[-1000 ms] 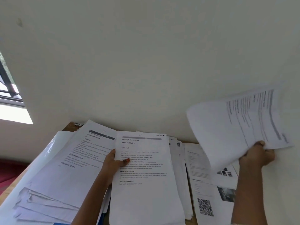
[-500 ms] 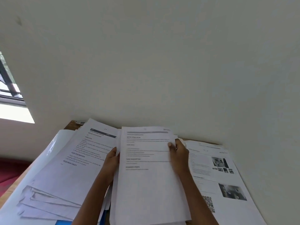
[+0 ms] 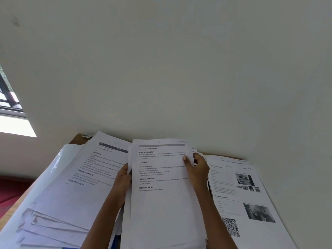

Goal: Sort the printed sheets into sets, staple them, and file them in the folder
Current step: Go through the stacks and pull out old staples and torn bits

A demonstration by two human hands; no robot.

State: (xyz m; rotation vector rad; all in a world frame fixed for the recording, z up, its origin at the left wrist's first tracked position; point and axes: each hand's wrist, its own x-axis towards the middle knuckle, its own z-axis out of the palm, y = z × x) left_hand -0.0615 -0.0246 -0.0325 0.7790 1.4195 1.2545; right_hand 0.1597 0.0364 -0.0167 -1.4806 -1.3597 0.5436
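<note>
Along the far edge of the wooden tabletop [image 3: 76, 139], against the pale wall [image 3: 161, 69]: three paper piles side by side.

Centre: stack of printed sheets [image 3: 161, 209], long side running from far edge to near edge, held at both side edges. Top page headed "Tomorrow's Outfit Preparation", with handwritten marks along its far margin.

Left hand [image 3: 124, 178]: fingers curled round the left edge of the stack, gripping it.

Right hand [image 3: 197, 169]: pinching the right edge of the uppermost sheets, thumb [image 3: 186, 159] on the printed face, remaining fingers behind the paper.

Left side of tabletop: fanned pile of text sheets [image 3: 75, 194], near corners spread apart, lying on a glossy white cover [image 3: 53, 166].

Right side of tabletop: pile of sheets with photographs and a QR code [image 3: 242, 194], just beside the right forearm.

Near edge, under the centre stack: strip of blue [image 3: 116, 239], identity not determinable.

Far left, beyond the tabletop: window [image 3: 10, 105].
</note>
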